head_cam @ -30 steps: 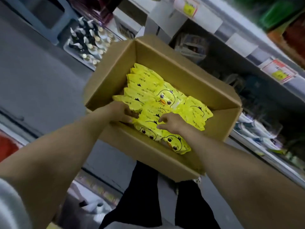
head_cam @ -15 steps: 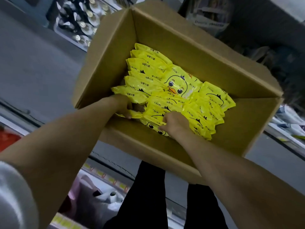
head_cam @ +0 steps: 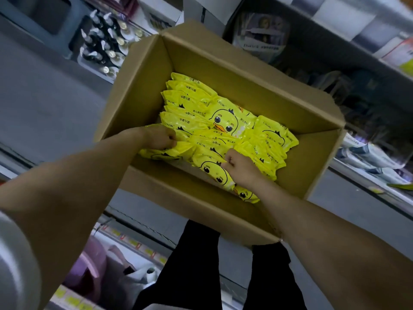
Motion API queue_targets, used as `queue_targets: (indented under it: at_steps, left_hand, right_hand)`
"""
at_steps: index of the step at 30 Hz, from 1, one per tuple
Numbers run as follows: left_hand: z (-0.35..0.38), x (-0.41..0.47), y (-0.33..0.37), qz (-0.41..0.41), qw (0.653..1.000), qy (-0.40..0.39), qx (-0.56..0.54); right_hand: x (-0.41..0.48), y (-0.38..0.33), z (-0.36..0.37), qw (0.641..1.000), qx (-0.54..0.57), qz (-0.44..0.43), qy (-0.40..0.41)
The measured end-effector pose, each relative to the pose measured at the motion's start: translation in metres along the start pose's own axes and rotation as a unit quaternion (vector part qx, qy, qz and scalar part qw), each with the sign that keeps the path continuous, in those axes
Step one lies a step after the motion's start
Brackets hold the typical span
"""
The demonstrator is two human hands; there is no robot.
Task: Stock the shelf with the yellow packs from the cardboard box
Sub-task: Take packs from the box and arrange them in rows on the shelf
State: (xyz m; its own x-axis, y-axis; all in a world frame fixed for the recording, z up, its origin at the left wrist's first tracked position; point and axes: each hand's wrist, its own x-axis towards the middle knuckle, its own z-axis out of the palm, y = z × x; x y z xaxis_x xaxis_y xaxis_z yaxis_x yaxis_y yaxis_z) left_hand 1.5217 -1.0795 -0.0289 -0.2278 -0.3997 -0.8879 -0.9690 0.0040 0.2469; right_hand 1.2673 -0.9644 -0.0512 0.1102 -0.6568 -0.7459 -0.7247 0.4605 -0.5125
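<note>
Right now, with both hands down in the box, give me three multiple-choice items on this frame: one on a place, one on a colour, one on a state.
1. Where do the yellow packs lie?
A. On a shelf
B. In the cardboard box
C. On the floor

2. What colour is the duck's beak on the face-up pack?
A. Blue
B. Green
C. Orange

3. How is the left hand?
A. Fingers curled on a pack
B. Flat on the box rim
C. Out of view

Key: B, the packs sit between the box walls. C, the printed beak is orange. A, the fingers curl on a pack's edge inside the box.
</note>
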Motion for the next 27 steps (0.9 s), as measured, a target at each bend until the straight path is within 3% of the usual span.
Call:
queue_targets:
  at_steps: [7,14,17,20,27]
  left_hand:
    - [-0.019,-0.059,0.080,-0.015,0.971,0.118,-0.207]
    - [0.018,-0.136,0.203,-0.082,0.871,0.178,-0.450]
    - [0.037,-0.169,0.274,-0.006,0.830,0.096,-0.549]
    - [0.047,-0.203,0.353,0.091,0.828,0.047,-0.551]
    - [0.035,-0.282,0.516,0.245,0.854,0.126,-0.442]
  right_hand:
    - [-0.048,0.005,-0.077,0.989,0.018,-0.077,0.121]
    - [-0.138,0.047,-0.165,0.959,0.089,-0.192,0.187]
    - [-0.197,0.078,-0.209,0.949,0.117,-0.204,0.209]
    - [-0.253,0.112,-0.262,0.937,0.122,-0.232,0.232]
    - [-0.364,0.178,-0.381,0.889,0.154,-0.270,0.336]
